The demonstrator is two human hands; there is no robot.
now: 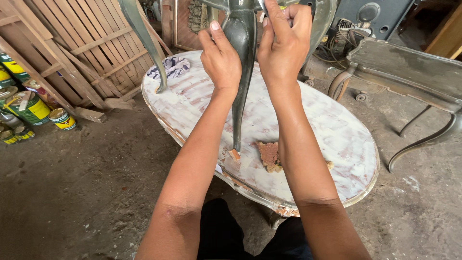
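At the far left, round paint tins with yellow and green labels (30, 108) stand on the dirt floor below slatted wooden frames (82, 48) that lean against each other. Nearer the middle, a second dark curved furniture leg (144, 38) comes down to touch the oval worktop with a streaky white and pink painted surface (337, 130), just beside a crumpled blue and white rag (171, 67) at its far left edge. The left hand (220, 60) is closed around the dark grey-green curved furniture leg (243, 72), thumb on the near side, apparently to steady the piece. This leg runs nearly upright, its long axis top to bottom, thick end up between the hands and slim foot pointing down to rest on the worktop near its near edge, next to a small orange block (234, 154). The right hand (284, 43) is closed too, fingers bunched at the top of the leg and pinching something small there; what it is I cannot tell. Holding the leg high with the foot planted likely lets the worktop take the weight. Just right of the foot lies a worn brown piece of abrasive pad (269, 156). At the far right, a grey unfinished table with curved legs (409, 72) stands on the floor, well apart.
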